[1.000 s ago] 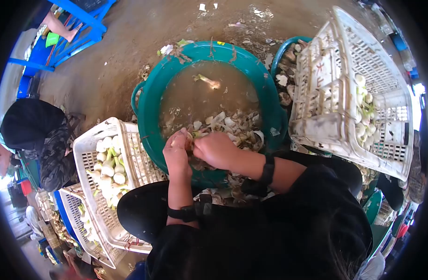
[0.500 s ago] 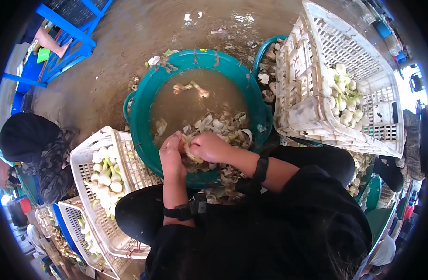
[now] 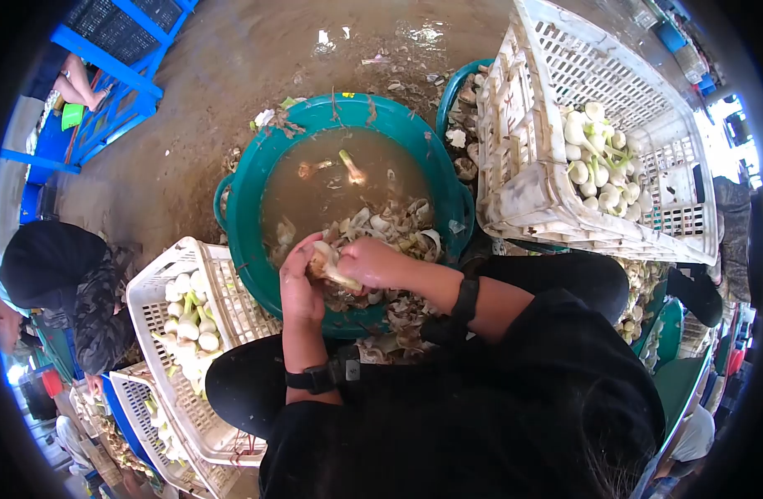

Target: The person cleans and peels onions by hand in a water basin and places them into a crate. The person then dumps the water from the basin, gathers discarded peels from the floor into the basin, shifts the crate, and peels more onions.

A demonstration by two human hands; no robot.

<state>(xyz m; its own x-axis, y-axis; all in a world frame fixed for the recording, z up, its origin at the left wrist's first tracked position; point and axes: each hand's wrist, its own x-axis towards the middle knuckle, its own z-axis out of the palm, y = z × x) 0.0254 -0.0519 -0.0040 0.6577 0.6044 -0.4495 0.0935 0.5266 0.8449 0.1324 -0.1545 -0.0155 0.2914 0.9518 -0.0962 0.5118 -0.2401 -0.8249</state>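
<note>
Over the near side of a green tub [image 3: 247, 233], my left hand [image 3: 299, 287] is closed around a garlic bulb [image 3: 322, 264] with brownish outer skin and a pale stem. My right hand [image 3: 371, 264] has its fingers curled on the stem side of the same bulb, partly hiding it. Murky water [image 3: 302, 187] fills the tub, and two stemmed garlic bulbs float there, one [image 3: 354, 170] with a green stem tip. Loose garlic skins [image 3: 390, 224] are heaped just beyond my right hand.
A tall white crate [image 3: 523, 187] with peeled garlic bulbs [image 3: 602, 162] stands at right. Another white crate [image 3: 219, 299] with bulbs is at left, above a second crate. A second green tub [image 3: 450, 96] sits behind the right crate. A person in a black head covering [image 3: 53, 262] sits at left.
Between my hands the garlic bulb has come into clearer view as my fingers shifted on it. The floating bulbs have drifted apart and turned. The whole view has moved slightly.
</note>
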